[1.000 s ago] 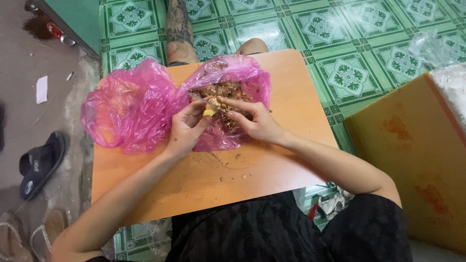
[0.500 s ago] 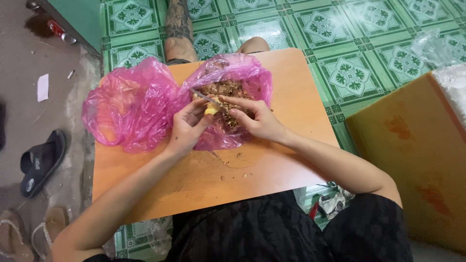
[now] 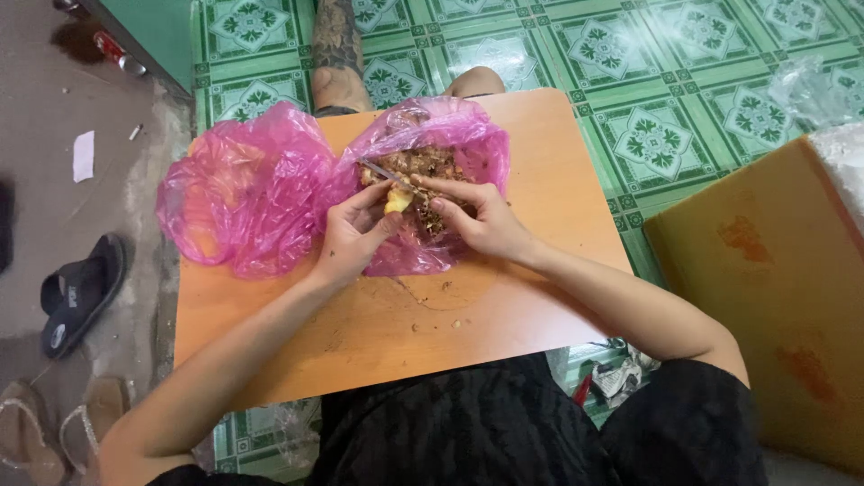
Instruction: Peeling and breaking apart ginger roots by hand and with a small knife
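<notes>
Not much has moved tbh. Compared w/ the earlier frames the hands sit in basically the same spot over the right pink bag [image 3: 468, 153], only tiny shifts. The left hand [image 3: 353, 241] has its fingers curled shut around a small yellow piece [image 3: 397, 200], prob something being peeled, and it looks a touch more exposed now than half a sec ago. The right hand [image 3: 481, 220] is closed on a thin knife [image 3: 382, 171], blade angled up-left and resting against the yellow piece. So the work is mid-stroke imo, same piece, not swapped out.

The piece is held just above the brown peelings [image 3: 423, 162] piled in that bag. The left pink bag [image 3: 243, 193] is touching it, unchanged. Both lie on the orange table [image 3: 540, 306], w/ a few scraps [image 3: 450, 319] near the front, same as before. A black sandal [image 3: 76, 292] is off on the floor.
</notes>
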